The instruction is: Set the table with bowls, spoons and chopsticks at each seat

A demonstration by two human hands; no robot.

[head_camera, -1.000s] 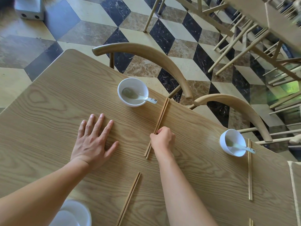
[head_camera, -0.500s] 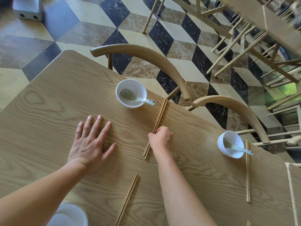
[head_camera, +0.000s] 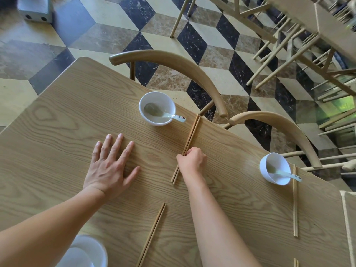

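Observation:
A white bowl with a spoon in it stands at the far edge of the wooden table. Just right of it lies a pair of wooden chopsticks, and my right hand is closed around their middle, holding them on the tabletop. My left hand rests flat on the table with fingers spread. A second white bowl with a spoon stands at the right, chopsticks beside it. Another pair of chopsticks lies near me, next to a white bowl at the bottom edge.
Two curved wooden chair backs stand against the table's far side. More chairs and a table fill the upper right. The floor is patterned tile. A mat's edge shows at the right.
The view has shifted slightly. My right hand stays closed on the chopsticks, which have barely moved; my left hand remains flat.

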